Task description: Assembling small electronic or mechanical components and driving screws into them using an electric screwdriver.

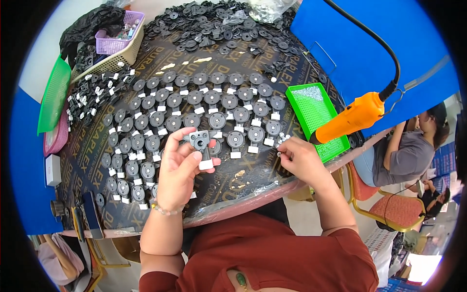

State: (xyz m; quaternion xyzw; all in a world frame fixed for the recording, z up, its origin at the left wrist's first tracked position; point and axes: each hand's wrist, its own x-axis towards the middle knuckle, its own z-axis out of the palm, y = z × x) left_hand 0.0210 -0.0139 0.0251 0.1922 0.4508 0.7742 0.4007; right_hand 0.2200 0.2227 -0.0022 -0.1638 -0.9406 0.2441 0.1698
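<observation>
My left hand [179, 168] holds up a dark grey plastic part [200, 141] with a round hole in its middle and a white block at its lower end. Thumb and fingers grip it above the table. To the right, my right hand [304, 160] is closed in a pinch low over the table, with a small pale piece at its fingertips; its exact kind is too small to tell. Beside those fingertips lies a little cluster of small shiny round pieces [282, 137]. Rows of black disc-shaped assemblies [217, 120] with white ends cover the table beyond and left of my hands.
An orange power screwdriver [350, 119] hangs on a black cable over a green basket [296, 104] holding small metal bits. Black discs [228, 34] are heaped at the back. More white-ended parts [99, 95] lie left, near purple [111, 46] and green [52, 97] baskets. People sit nearby.
</observation>
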